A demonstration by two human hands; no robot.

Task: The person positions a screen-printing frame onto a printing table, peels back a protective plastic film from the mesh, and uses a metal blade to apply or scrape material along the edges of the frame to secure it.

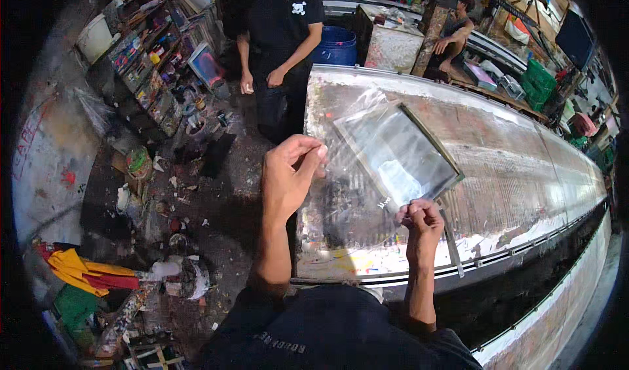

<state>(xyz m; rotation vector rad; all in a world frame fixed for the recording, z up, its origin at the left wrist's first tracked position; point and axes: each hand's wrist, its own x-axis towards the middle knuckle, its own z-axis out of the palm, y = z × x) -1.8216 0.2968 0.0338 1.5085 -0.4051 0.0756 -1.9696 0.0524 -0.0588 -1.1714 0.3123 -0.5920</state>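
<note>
A sheet of clear plastic film (354, 177) stretches between my hands above the table, its glossy creases catching light. My left hand (288, 177) is closed in a pinch at the film's left edge. Thumb and fingers of my right hand (424, 224) pinch its near right corner, beside a small dark marking. Under and beyond the film lies a rectangular frame with pale mesh (429, 126), probably a printing screen, set at an angle on the table. A bright whitish patch (400, 180) shows near the frame's near side; whether it is on the film or mesh I cannot tell.
The long paint-stained table (524, 167) runs off to the right. A narrow strip (452, 245) lies near its front edge. A person in a black shirt (282, 36) stands at the far left end; another (455, 36) sits behind. Paint containers and a cluttered shelf (141, 69) fill the left.
</note>
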